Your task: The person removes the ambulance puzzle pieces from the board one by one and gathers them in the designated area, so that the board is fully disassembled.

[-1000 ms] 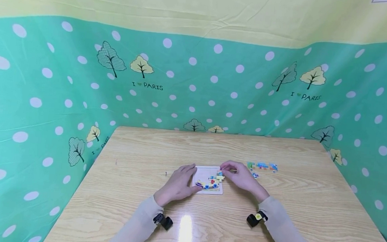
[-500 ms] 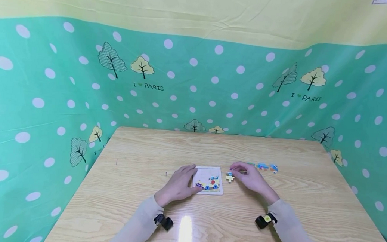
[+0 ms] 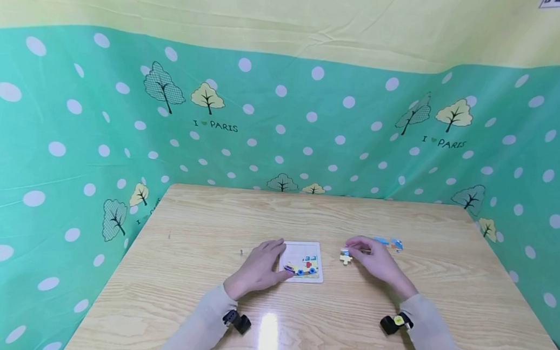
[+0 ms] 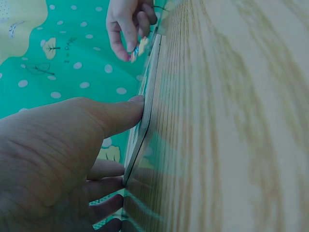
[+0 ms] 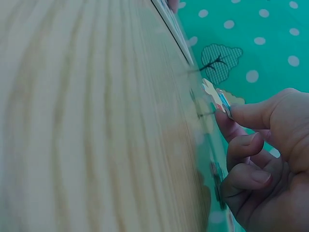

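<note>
In the head view my left hand (image 3: 262, 267) rests on the left side of a white puzzle tray (image 3: 321, 278), thumb over its near part and the other fingers along its left edge. Fitted pieces in the tray form part of a yellow vehicle picture (image 3: 308, 265) with blue wheels. To the right of the tray, my right hand (image 3: 375, 259) pinches a jigsaw piece (image 3: 346, 257), yellow with a blue-and-white top. The right wrist view shows that jigsaw piece (image 5: 218, 98) between thumb and index finger, raised off the table, the other fingers curled.
Beyond my right hand lie loose blue jigsaw pieces (image 3: 396, 244), partly hidden by the hand. A tiny object (image 3: 241, 252) sits left of my left hand. The wooden table (image 3: 199, 218) meets a green dotted curtain (image 3: 282, 137) at the back and sides.
My right hand has moved right, away from the tray, carrying the yellow jigsaw piece. It now covers some of the loose pieces. My left hand has stayed on the tray.
</note>
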A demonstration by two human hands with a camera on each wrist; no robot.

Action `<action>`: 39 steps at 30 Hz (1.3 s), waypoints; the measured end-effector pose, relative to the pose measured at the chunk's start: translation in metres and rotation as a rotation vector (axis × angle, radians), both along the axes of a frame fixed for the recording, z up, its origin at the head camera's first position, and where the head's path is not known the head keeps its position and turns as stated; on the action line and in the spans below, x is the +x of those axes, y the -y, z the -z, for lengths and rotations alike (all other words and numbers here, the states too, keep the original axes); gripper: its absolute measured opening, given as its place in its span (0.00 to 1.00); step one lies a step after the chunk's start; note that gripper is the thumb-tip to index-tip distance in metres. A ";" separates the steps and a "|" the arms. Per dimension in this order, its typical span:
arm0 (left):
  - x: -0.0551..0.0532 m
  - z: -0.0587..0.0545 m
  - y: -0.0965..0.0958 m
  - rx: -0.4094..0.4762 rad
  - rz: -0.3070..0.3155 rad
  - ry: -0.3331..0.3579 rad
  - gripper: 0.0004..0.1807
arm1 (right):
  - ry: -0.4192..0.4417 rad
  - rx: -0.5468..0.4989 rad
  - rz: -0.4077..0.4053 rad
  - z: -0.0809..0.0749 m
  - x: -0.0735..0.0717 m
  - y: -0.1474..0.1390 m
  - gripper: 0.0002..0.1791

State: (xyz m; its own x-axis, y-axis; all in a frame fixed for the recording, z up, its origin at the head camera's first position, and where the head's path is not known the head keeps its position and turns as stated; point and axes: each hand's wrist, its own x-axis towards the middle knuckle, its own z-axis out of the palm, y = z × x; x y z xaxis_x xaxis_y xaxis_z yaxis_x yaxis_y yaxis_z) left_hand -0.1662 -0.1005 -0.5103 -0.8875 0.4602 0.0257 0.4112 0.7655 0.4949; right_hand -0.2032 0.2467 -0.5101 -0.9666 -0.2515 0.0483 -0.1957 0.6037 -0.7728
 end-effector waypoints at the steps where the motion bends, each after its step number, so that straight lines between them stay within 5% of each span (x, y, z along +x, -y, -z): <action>1: 0.000 0.000 0.000 0.002 0.001 -0.002 0.46 | -0.004 0.001 0.003 0.000 0.000 -0.002 0.13; 39: -0.001 0.001 0.000 0.005 -0.009 0.007 0.45 | 0.017 0.070 0.177 -0.006 0.007 -0.075 0.18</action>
State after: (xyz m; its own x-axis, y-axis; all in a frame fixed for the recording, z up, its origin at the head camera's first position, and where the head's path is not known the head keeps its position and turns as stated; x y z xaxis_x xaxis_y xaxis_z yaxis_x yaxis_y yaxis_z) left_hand -0.1669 -0.1000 -0.5117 -0.8919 0.4518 0.0215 0.4004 0.7667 0.5019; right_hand -0.1966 0.3213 -0.5044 -0.9967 -0.0792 0.0203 -0.0689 0.6799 -0.7301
